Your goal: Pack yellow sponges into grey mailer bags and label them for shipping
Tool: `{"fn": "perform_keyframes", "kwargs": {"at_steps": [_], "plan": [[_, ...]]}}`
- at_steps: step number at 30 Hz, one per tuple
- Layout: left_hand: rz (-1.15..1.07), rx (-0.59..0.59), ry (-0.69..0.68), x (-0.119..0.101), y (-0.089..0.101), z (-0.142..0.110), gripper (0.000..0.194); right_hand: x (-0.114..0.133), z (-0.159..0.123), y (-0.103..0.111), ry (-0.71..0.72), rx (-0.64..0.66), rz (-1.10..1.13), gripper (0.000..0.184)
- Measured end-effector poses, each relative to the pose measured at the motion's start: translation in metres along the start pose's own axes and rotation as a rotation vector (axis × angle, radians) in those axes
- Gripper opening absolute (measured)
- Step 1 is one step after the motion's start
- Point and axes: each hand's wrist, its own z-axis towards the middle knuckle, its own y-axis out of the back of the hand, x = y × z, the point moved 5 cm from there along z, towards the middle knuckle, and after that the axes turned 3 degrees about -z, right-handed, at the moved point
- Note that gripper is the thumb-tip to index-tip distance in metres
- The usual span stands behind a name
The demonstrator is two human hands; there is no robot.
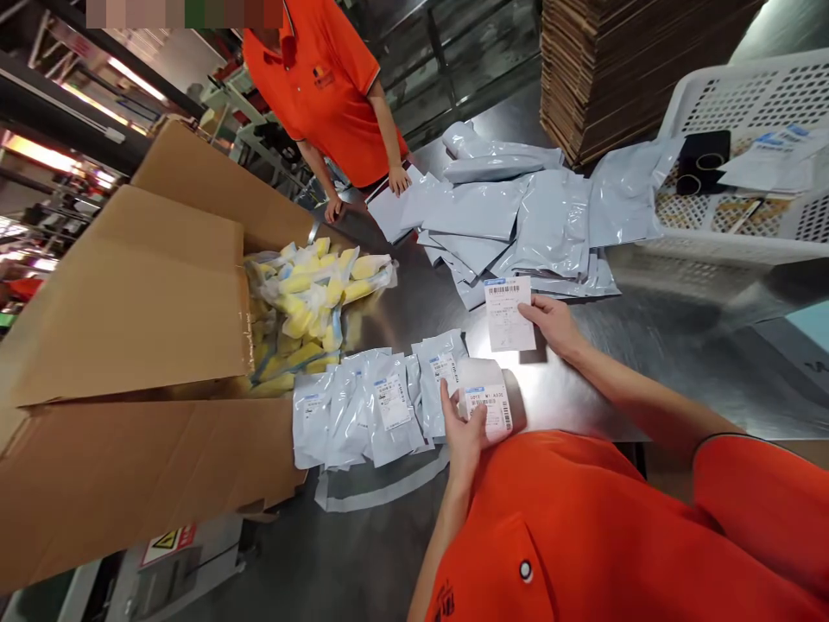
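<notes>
My right hand [550, 324] pinches the edge of a white printed shipping label [509, 324] and holds it above the metal table. Close to my body, my left hand [464, 428] grips a roll of labels [487, 399], thumb on its printed face. Just left of that hand lie several grey mailing bags [392, 404] with white labels stuck on, overlapping in a row. Beyond the right hand a pile of grey mailing bags [550, 212] without visible labels covers part of the table.
A large open cardboard box [136, 302] stands on the left, with yellow items in clear plastic wrap [324, 285] at its mouth. A co-worker in an orange shirt [324, 86] stands across the table [405, 302], hands near the bags. Stacked flat cardboard [622, 60] and a white perforated basket [712, 99] are at the right.
</notes>
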Motion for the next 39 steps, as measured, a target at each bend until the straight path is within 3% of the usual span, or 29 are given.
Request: {"fn": "perform_keyframes", "kwargs": {"at_steps": [5, 10, 15, 19, 23, 27, 30, 39], "plan": [[0.081, -0.001, -0.128, -0.024, -0.001, -0.003, 0.108, -0.004, 0.005, 0.009, 0.023, -0.018, -0.031, 0.033], [0.078, 0.096, -0.221, -0.038, -0.003, 0.001, 0.104, -0.008, 0.006, 0.016, 0.028, -0.028, -0.03, 0.032], [0.02, 0.308, -0.132, -0.036, -0.009, 0.005, 0.1, -0.009, 0.006, 0.018, 0.026, -0.022, -0.043, 0.034], [0.085, 0.361, -0.092, -0.032, -0.012, 0.007, 0.089, -0.013, 0.008, 0.018, 0.0, -0.027, -0.08, 0.034], [0.352, 0.463, -0.136, -0.045, -0.041, 0.017, 0.084, -0.017, 0.013, 0.011, -0.05, -0.061, -0.136, 0.03], [0.498, 0.564, -0.118, -0.061, -0.083, 0.05, 0.092, -0.02, 0.019, 0.001, -0.088, -0.111, -0.176, 0.027], [0.563, 0.572, -0.115, -0.066, -0.104, 0.075, 0.093, -0.02, 0.024, -0.004, -0.105, -0.136, -0.152, 0.028], [0.544, 0.501, -0.14, -0.071, -0.109, 0.099, 0.087, -0.003, 0.049, -0.018, -0.08, -0.158, -0.156, 0.029]]}}
